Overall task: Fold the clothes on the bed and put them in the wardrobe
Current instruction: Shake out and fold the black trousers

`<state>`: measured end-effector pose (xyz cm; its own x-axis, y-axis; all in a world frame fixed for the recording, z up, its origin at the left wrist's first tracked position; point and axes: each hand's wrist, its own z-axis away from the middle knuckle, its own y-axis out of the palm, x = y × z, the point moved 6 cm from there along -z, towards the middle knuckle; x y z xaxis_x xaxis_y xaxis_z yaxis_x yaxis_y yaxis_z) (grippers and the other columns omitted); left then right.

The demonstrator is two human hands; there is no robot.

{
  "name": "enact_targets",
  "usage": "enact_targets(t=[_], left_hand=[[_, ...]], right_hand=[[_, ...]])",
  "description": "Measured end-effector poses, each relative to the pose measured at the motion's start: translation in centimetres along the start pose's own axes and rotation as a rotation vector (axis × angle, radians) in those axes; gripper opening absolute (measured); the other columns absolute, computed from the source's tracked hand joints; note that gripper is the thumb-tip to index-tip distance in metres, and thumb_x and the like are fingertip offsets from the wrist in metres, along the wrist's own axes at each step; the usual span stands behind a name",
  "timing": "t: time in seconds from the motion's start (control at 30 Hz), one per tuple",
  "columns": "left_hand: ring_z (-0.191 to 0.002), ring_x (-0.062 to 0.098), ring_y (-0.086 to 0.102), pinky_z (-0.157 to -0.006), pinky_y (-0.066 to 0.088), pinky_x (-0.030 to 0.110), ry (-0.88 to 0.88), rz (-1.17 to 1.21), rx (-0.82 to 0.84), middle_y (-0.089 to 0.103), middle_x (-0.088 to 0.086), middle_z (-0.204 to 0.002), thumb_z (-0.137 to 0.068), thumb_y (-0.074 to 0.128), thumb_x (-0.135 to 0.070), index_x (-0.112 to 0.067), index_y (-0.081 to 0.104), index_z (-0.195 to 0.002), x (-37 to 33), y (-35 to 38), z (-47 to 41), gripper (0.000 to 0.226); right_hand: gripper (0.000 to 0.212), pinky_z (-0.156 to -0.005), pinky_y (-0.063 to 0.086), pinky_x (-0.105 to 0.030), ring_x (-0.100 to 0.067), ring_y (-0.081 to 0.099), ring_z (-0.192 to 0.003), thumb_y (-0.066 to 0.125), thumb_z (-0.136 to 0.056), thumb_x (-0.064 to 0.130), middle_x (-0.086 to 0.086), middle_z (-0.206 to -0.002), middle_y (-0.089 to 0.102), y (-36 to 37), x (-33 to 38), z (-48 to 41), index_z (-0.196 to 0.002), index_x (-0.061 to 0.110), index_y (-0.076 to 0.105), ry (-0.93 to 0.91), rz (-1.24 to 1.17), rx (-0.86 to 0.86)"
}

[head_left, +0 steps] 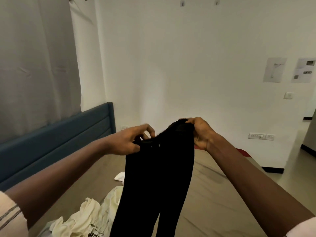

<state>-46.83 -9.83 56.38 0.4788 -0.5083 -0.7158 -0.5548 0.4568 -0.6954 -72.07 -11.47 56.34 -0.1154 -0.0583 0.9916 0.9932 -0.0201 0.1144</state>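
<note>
The person held a pair of black trousers (159,177) up in the air over the bed (213,194), one hand at each end of the waistband. The left hand (131,140) pinched the left end of the band between thumb and curled fingers, with the upper fingers lifted a little off the cloth. The right hand (200,132) gripped the right end, its fingers curled over the top edge, and it sat somewhat higher than the left, so the waistband slanted up to the right. The trousers hung straight down from the hands, and the two legs parted near the bottom edge of the view. Whether the legs touched the bed could not be told. The bed had a dull brown sheet. A heap of cream clothes (92,216) lay crumpled on it to the left of the trousers, partly behind them, and a small white piece of cloth (120,177) lay apart, further up the bed. A strip of red (242,152) showed at the bed's far edge. A blue headboard (56,134) ran along the left, with a grey curtain (34,65) hanging above it. On the white wall beyond were two sheets of paper (274,70), a light switch (288,95) and a row of sockets (260,136).
</note>
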Motion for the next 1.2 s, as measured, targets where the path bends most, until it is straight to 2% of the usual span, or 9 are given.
enact_targets(t=[0.23,0.3,0.37,0.47,0.6,0.7,0.87,1.03,1.2], left_hand=[[-0.135,0.018,0.054,-0.113,0.049,0.044,0.164,-0.036,-0.024,0.053,-0.009,-0.147,-0.091,0.062,-0.011,-0.043,0.036,-0.153,0.2,2.3,-0.2,0.074],[-0.120,0.023,0.063,-0.099,0.057,0.039,0.067,0.078,-0.030,0.060,-0.001,-0.136,-0.090,0.063,-0.041,-0.037,0.045,-0.149,0.3,1.8,-0.3,0.061],[-0.104,0.024,0.068,-0.081,0.058,0.029,-0.072,0.144,-0.028,0.064,0.002,-0.127,-0.071,0.061,-0.087,-0.031,0.052,-0.142,0.4,1.9,-0.4,0.091],[-0.108,0.018,0.068,-0.086,0.054,0.028,-0.123,0.120,-0.038,0.065,-0.001,-0.129,-0.046,0.055,-0.105,-0.032,0.054,-0.135,-0.3,3.5,-1.1,0.115],[-0.113,0.016,0.069,-0.095,0.058,0.035,-0.114,0.283,-0.095,0.071,-0.003,-0.124,-0.073,0.064,-0.083,-0.025,0.059,-0.134,-2.3,6.0,-2.9,0.084],[-0.107,0.024,0.071,-0.094,0.058,0.045,-0.101,0.347,-0.186,0.072,0.009,-0.117,-0.107,0.053,-0.028,-0.020,0.058,-0.131,-3.4,5.9,-3.4,0.026],[-0.076,0.029,0.067,-0.067,0.055,0.040,-0.080,0.262,-0.492,0.073,0.021,-0.097,-0.102,0.044,-0.012,-0.022,0.065,-0.113,-1.9,2.1,-3.0,0.025],[-0.080,0.024,0.063,-0.076,0.054,0.046,0.059,-0.570,-0.464,0.072,0.007,-0.093,-0.106,0.046,-0.026,-0.029,0.054,-0.121,-2.4,0.4,-3.1,0.017],[-0.080,0.029,0.062,-0.071,0.055,0.043,0.210,-1.008,-0.431,0.057,0.008,-0.118,-0.108,0.048,-0.035,-0.015,0.053,-0.126,-2.2,0.1,-2.8,0.028]], right_hand=[[0.039,-0.048,0.043,-0.022,-0.012,0.056,-0.056,0.039,-0.092,-0.012,-0.006,-0.083,0.063,0.5,2.2,0.9,-0.107,0.015,0.062,-0.175,0.395,-0.038],[0.036,-0.047,0.039,-0.021,-0.015,0.055,-0.058,0.044,-0.091,-0.013,-0.008,-0.083,0.063,0.8,2.7,1.3,-0.108,0.012,0.063,-0.229,0.566,0.005],[0.037,-0.051,0.040,-0.022,-0.016,0.056,-0.062,0.039,-0.090,-0.011,-0.008,-0.082,0.066,1.2,2.9,1.5,-0.104,0.010,0.066,-0.236,0.645,0.023],[0.038,-0.060,0.051,-0.022,-0.016,0.065,-0.075,0.037,-0.088,-0.006,-0.005,-0.086,0.071,2.6,3.6,1.9,-0.096,0.006,0.072,-0.255,0.669,-0.008],[0.035,-0.089,0.059,-0.048,-0.035,0.073,-0.094,0.050,-0.069,0.017,-0.013,-0.092,0.077,4.6,3.6,2.2,-0.089,0.002,0.075,-0.219,0.665,-0.026],[0.033,-0.079,0.058,-0.040,-0.029,0.071,-0.082,0.056,-0.071,0.017,-0.017,-0.094,0.077,4.3,3.6,2.1,-0.093,0.002,0.075,-0.183,0.641,-0.043],[0.038,-0.066,0.050,-0.026,-0.017,0.062,-0.076,0.047,-0.081,-0.011,-0.015,-0.092,0.072,3.0,3.6,2.7,-0.102,0.006,0.074,-0.176,0.726,0.197],[0.032,-0.065,0.046,-0.027,-0.019,0.061,-0.076,0.045,-0.087,-0.006,-0.002,-0.079,0.065,1.3,1.7,3.1,-0.096,0.011,0.071,-0.163,1.144,0.247],[0.029,-0.055,0.041,-0.029,-0.020,0.052,-0.061,0.049,-0.077,0.005,-0.010,-0.076,0.060,-0.6,-0.2,2.9,-0.100,0.010,0.066,-0.085,0.741,0.195]])
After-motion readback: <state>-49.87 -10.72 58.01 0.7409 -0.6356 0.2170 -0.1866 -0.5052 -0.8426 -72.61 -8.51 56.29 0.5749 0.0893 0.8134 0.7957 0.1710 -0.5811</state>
